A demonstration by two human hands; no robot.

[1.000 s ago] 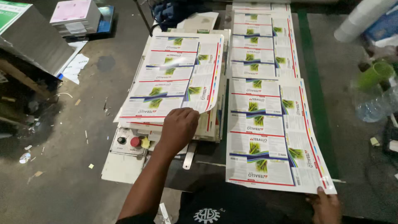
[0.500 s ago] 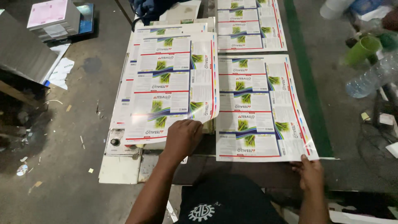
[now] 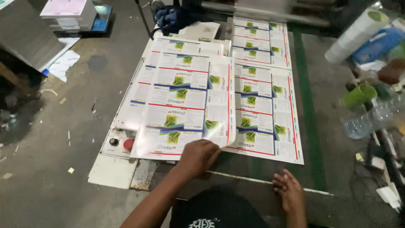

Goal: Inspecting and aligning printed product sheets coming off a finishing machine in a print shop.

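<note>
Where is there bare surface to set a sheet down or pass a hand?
Bare dark surface lies by the right hand, below the flat printed sheet, and past the green stripe. Crowded: the sheet stack under the left hand, and the bottles at far right.

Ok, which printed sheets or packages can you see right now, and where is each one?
Glossy label sheet: left hand grips its near edge; white panels, green leaf pictures, red and blue lines.
Second label sheet: flat on the table, right of it, same print.
Third sheet: farther back, same print.
Pink-topped paper stack: upper left.
White roll: upper right, green end.
Right hand: on the table edge, empty.
</note>
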